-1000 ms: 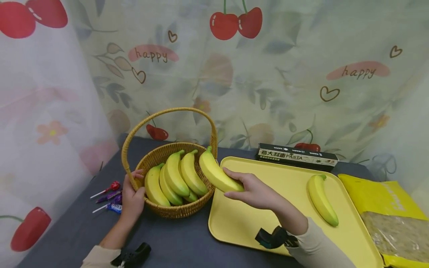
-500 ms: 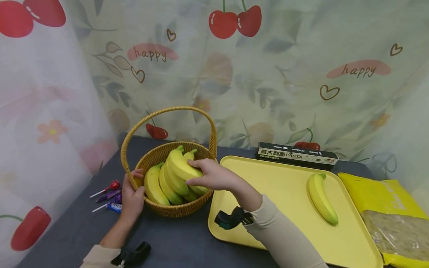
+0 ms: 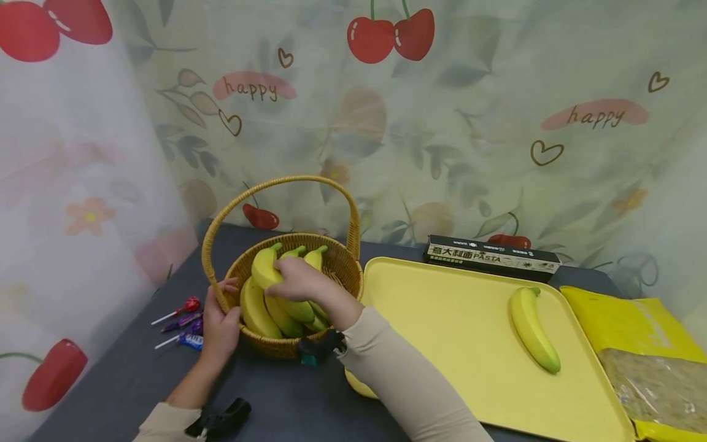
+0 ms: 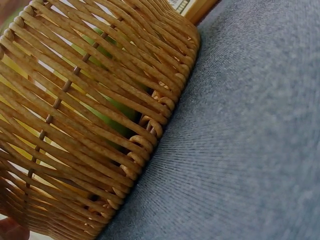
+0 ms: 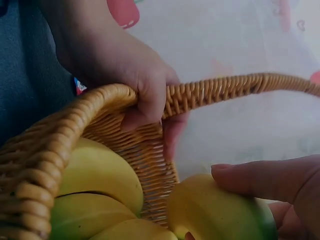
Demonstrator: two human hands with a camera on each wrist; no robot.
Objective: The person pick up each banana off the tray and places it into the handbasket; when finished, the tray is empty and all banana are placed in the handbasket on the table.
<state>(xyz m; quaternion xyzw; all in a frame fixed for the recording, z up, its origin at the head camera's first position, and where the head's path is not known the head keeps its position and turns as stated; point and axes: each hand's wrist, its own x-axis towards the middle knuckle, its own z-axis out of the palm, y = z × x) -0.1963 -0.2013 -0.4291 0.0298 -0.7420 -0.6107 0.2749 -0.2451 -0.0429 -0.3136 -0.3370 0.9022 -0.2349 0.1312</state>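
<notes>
A wicker basket [image 3: 276,348] with a tall arched handle holds several yellow bananas [image 3: 255,313]. My left hand [image 3: 220,325] grips the basket at its left rim, by the foot of the handle; the right wrist view shows its thumb and fingers wrapped there. Over the bananas, my right hand [image 3: 301,279] holds one banana [image 3: 264,265] between thumb and fingers, at the left part of the pile. That held banana [image 5: 215,210] shows close up in the right wrist view, its lower part cut off by the frame. The basket's woven side [image 4: 90,100] fills much of the left wrist view.
Right of the basket lies a yellow tray [image 3: 442,331] with a single banana [image 3: 533,328] on it. Behind the tray is a pasta box [image 3: 491,256], and a yellow bag [image 3: 641,356] lies at its right. Several lollipops [image 3: 185,322] lie left of the basket.
My right hand has carried a banana from over the tray's left edge leftward into the basket, onto the other bananas. My left hand has stayed at the basket rim.
</notes>
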